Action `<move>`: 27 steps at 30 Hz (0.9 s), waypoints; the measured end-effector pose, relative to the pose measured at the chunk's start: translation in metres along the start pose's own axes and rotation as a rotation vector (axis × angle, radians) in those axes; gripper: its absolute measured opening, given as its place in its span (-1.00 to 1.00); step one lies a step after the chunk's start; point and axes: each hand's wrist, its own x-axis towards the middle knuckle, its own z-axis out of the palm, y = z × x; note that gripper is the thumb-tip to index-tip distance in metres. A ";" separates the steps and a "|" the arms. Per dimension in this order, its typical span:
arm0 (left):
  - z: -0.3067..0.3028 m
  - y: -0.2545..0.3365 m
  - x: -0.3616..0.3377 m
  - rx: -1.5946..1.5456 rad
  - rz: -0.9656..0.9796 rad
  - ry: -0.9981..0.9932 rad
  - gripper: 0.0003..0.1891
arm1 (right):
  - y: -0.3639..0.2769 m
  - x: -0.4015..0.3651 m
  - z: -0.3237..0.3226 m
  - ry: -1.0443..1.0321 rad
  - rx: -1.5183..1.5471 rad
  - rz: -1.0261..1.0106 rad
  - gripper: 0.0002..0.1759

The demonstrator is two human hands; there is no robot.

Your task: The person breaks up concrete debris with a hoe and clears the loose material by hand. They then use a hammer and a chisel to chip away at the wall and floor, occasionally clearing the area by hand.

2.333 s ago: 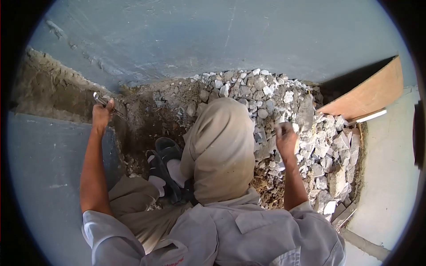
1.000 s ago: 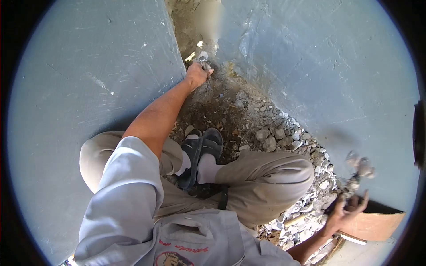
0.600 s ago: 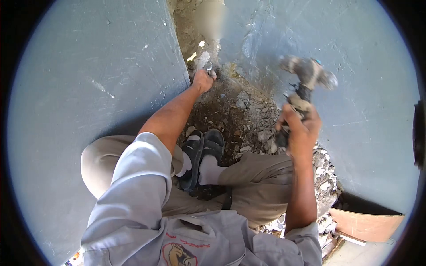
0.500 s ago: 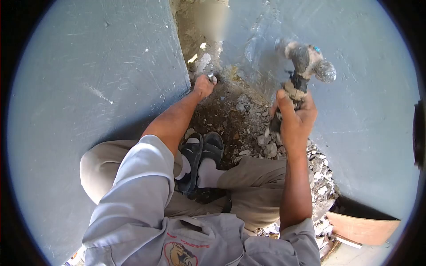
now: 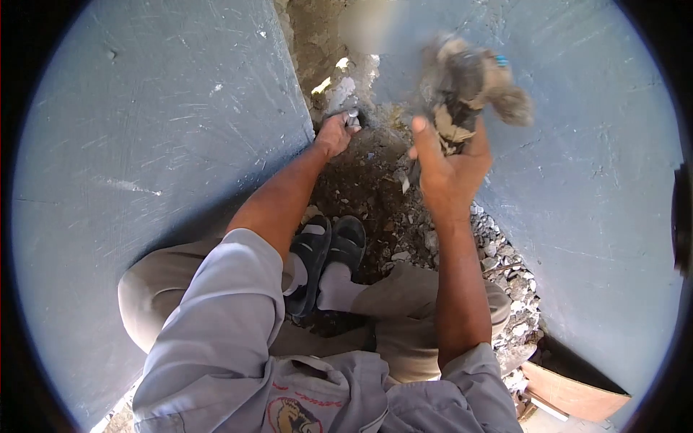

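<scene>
My left hand (image 5: pixel 335 135) is closed around a metal chisel (image 5: pixel 353 115) at the foot of the broken wall. Only its bright round end shows above the fingers; the lower part is hidden. Raised to the right, my right hand (image 5: pixel 452 173) grips a hammer (image 5: pixel 473 79) by its handle, which looks wrapped in black and tan tape. The hammer's head is blurred by motion and stands apart from the chisel.
Grey painted panels (image 5: pixel 173 115) rise on both sides. Between them, rubble (image 5: pixel 498 252) and dirt lie around my sandalled feet (image 5: pixel 345 245). A curved brown piece (image 5: pixel 574 393) sits at lower right. The rough wall (image 5: pixel 314 43) is exposed ahead.
My right hand has moved left and up with the hammer, nearer the chisel. The left hand keeps its hold on the chisel, whose end now shows more clearly.
</scene>
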 end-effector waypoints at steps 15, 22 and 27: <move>0.013 -0.039 0.010 -0.014 -0.062 0.011 -0.68 | 0.013 0.028 0.014 -0.247 -0.294 0.136 -0.67; 0.000 -0.007 -0.006 0.045 -0.083 0.038 -0.65 | 0.053 0.035 0.035 0.022 -0.104 -0.197 -0.59; 0.029 -0.102 0.037 -0.091 0.073 0.032 -0.64 | 0.132 -0.009 0.033 -0.483 -0.625 0.459 -0.59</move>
